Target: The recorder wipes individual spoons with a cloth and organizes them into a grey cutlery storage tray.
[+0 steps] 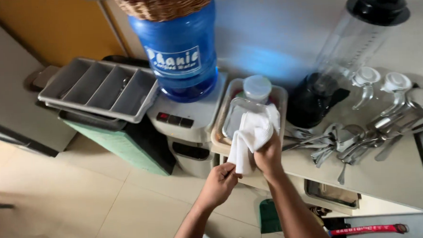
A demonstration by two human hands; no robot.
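Pale tiled floor lies below a beige counter [390, 173]. Right hand [268, 155] grips a soft white cloth [251, 134] at the counter's front edge; left hand [220, 183] pinches its hanging corner. Wiping seems underway. Behind: clear plastic container [240, 114], shiny metal cutlery [345, 141], blue water jug [182, 53].

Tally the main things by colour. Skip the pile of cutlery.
White: 1, the white cloth held by the left hand and right hand.
Blue: 1, the blue plastic water bottle.
Grey: 1, the grey compartment tray.
Black: 1, the black-based blender with clear jug.
Brown: 1, the woven wicker basket.
Total: 5
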